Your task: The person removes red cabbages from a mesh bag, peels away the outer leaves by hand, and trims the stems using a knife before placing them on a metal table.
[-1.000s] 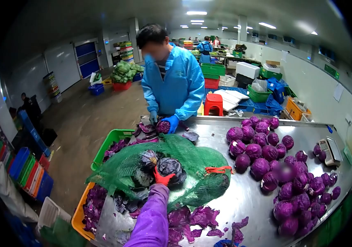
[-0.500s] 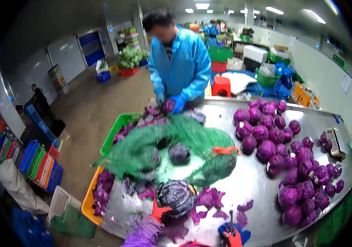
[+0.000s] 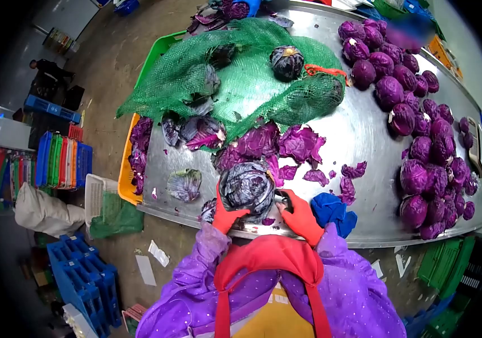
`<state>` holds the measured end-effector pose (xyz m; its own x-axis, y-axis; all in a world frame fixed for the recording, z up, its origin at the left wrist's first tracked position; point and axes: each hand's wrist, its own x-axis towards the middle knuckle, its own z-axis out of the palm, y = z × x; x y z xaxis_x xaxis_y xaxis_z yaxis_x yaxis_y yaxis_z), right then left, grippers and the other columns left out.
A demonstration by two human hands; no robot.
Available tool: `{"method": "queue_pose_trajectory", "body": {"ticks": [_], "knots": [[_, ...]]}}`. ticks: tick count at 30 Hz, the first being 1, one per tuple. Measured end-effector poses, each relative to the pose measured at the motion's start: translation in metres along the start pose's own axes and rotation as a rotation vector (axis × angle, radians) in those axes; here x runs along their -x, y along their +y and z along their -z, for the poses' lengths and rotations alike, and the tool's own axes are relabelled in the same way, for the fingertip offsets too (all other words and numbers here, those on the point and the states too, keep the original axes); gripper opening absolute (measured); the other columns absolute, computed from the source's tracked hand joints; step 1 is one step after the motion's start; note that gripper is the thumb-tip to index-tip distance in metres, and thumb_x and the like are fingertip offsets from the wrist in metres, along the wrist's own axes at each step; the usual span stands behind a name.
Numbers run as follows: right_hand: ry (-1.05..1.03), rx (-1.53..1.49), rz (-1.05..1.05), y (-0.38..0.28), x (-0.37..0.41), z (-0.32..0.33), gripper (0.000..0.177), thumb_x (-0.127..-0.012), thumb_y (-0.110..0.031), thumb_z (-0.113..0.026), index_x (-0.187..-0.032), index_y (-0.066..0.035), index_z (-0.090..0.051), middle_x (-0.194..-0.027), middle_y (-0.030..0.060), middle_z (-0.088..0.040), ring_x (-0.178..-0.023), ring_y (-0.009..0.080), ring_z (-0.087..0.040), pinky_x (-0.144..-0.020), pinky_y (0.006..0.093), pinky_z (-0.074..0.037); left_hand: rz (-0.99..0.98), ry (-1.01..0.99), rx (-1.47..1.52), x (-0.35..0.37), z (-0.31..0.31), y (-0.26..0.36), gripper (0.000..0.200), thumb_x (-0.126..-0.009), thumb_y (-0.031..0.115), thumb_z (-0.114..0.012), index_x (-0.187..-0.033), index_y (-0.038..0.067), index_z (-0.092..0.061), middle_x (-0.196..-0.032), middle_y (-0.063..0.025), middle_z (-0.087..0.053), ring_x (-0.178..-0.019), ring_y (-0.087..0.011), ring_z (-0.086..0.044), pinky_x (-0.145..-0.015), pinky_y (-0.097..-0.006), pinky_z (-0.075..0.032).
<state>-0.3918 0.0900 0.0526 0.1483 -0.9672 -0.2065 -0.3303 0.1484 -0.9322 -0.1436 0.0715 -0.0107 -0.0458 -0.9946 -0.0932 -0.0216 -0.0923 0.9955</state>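
A dark-leaved red cabbage [image 3: 247, 188] sits at the table's near edge. My left hand [image 3: 228, 209], in a red glove with black fingers, is closed around its left side. Close against the cabbage's right side is my right hand [image 3: 300, 217], gloved alike and closed on a small knife [image 3: 280, 198], mostly hidden by the fingers and the cabbage. Loose purple leaves [image 3: 255, 142] lie just beyond the cabbage, and a pale-veined leaf [image 3: 184, 185] lies to the left. A crumpled blue cloth [image 3: 332, 214] rests right of my right hand.
A green mesh bag [image 3: 241, 62] spreads across the table [image 3: 365, 169], with dark cabbages in and on it. Peeled purple cabbages [image 3: 388, 93] pile up at the right. Orange [image 3: 128, 166] and green [image 3: 159, 50] crates stand along the left edge. A co-worker's blue-gloved hand [image 3: 249, 5] shows at top.
My view has tipped down. The cabbage now sits lower, its lighter cut end no longer facing right. My right hand has moved from the blue cloth to the cabbage's right side.
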Motion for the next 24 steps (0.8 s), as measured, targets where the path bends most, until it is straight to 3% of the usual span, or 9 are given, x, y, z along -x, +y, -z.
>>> {"method": "queue_pose_trajectory", "body": {"ticks": [5,8,11,12,18,22,24], "knots": [[0.013,0.186,0.05,0.006,-0.006,-0.011,0.032,-0.085,-0.017,-0.059,-0.115,-0.005,-0.051,-0.086,0.0258,-0.061,-0.079,0.0441,-0.06,-0.069,0.0472,-0.047,-0.167,0.022,-0.177,-0.007,-0.005,0.02,0.122,-0.052,0.017,-0.093,-0.15,0.007,-0.021,-0.147,-0.0151,-0.033,-0.135,-0.0297,-0.036,-0.113,-0.0428,-0.031],[-0.092,0.187,-0.084,0.004,-0.006,-0.008,0.037,-0.086,-0.022,-0.058,-0.116,-0.003,-0.047,-0.094,0.0243,-0.062,-0.089,0.0439,-0.06,-0.074,0.0501,-0.046,-0.14,0.094,-0.346,-0.01,-0.017,0.027,0.119,-0.052,0.019,-0.093,-0.149,0.007,-0.025,-0.144,-0.0173,-0.033,-0.133,-0.0332,-0.036,-0.111,-0.0453,-0.032],[-0.09,0.245,-0.087,0.005,-0.005,-0.016,0.036,-0.086,-0.022,-0.059,-0.113,-0.002,-0.046,-0.093,0.0244,-0.062,-0.088,0.0434,-0.06,-0.074,0.05,-0.046,-0.103,0.113,-0.383,-0.017,-0.022,0.03,0.118,-0.051,0.021,-0.093,-0.148,0.008,-0.027,-0.141,-0.018,-0.035,-0.132,-0.0353,-0.037,-0.11,-0.0466,-0.033],[-0.075,0.266,-0.057,0.006,-0.005,-0.016,0.037,-0.085,-0.023,-0.06,-0.111,-0.002,-0.044,-0.092,0.0242,-0.061,-0.087,0.0431,-0.06,-0.073,0.0505,-0.047,-0.116,0.126,-0.429,-0.018,-0.025,0.032,0.115,-0.051,0.018,-0.092,-0.147,0.006,-0.029,-0.14,-0.015,-0.036,-0.129,-0.0299,-0.041,-0.111,-0.0435,-0.033],[-0.024,0.378,-0.085,0.013,-0.011,-0.015,0.039,-0.085,-0.025,-0.061,-0.113,-0.004,-0.043,-0.09,0.0235,-0.061,-0.084,0.0438,-0.061,-0.071,0.0516,-0.048,-0.14,0.115,-0.518,-0.027,-0.042,0.049,0.116,-0.047,0.025,-0.094,-0.143,0.007,-0.032,-0.136,-0.0192,-0.031,-0.127,-0.0379,-0.038,-0.107,-0.049,-0.035],[-0.154,0.334,-0.18,0.038,-0.041,-0.019,0.042,-0.085,-0.029,-0.06,-0.114,-0.003,-0.044,-0.086,0.0226,-0.064,-0.082,0.0431,-0.062,-0.071,0.0528,-0.049,-0.187,0.126,-0.502,-0.025,-0.04,0.034,0.116,-0.045,0.03,-0.094,-0.142,0.006,-0.033,-0.134,-0.0201,-0.031,-0.126,-0.0394,-0.037,-0.106,-0.0512,-0.034],[-0.203,0.483,-0.259,0.053,-0.052,-0.024,0.046,-0.085,-0.031,-0.061,-0.117,-0.003,-0.044,-0.088,0.0232,-0.065,-0.084,0.0426,-0.063,-0.073,0.0523,-0.049,-0.223,0.098,-0.573,-0.03,-0.04,0.042,0.117,-0.045,0.031,-0.093,-0.142,0.007,-0.033,-0.134,-0.0203,-0.032,-0.126,-0.0394,-0.037,-0.106,-0.0514,-0.034]]}}
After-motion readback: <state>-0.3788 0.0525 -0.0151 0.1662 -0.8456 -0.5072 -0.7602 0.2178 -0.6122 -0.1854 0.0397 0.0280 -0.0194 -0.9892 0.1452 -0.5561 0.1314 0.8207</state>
